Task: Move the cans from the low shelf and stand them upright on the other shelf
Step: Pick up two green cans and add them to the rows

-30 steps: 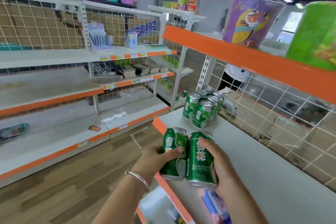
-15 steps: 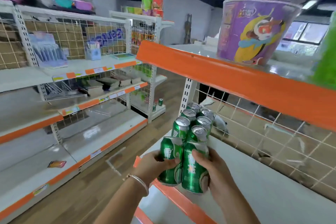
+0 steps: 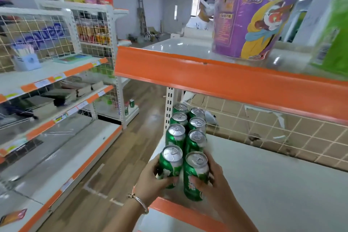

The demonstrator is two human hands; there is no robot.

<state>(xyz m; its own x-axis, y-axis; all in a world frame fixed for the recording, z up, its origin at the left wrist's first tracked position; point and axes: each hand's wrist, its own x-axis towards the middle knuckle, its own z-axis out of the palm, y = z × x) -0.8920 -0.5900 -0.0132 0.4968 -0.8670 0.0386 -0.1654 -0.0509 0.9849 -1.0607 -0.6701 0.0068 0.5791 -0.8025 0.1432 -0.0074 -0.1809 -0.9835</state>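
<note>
Cans stand upright in two rows on the white shelf (image 3: 273, 184), six of them (image 3: 185, 128) running back toward the perforated upright post (image 3: 169, 107). Your left hand (image 3: 150, 182) grips a green can (image 3: 170, 165) and your right hand (image 3: 216, 181) grips another green can (image 3: 195, 175); both cans are upright, side by side, just in front of the rows and close to the shelf's orange front lip (image 3: 188, 214). You cannot tell whether their bases touch the shelf yet. To the right of the cans the shelf surface lies bare and smooth, bounded at the back by a white wire grid (image 3: 282, 133) with cardboard behind it. Overhead, the upper shelf's orange edge (image 3: 226, 83) juts out above the rows, carrying a purple paper tub (image 3: 250, 17) with rounded walls. The cans are glossy metal cylinders with silver lids and pull tabs. A thin metal bangle (image 3: 140, 202) circles your left wrist. Left of you, the wood-plank aisle floor (image 3: 116, 165) is open.
</note>
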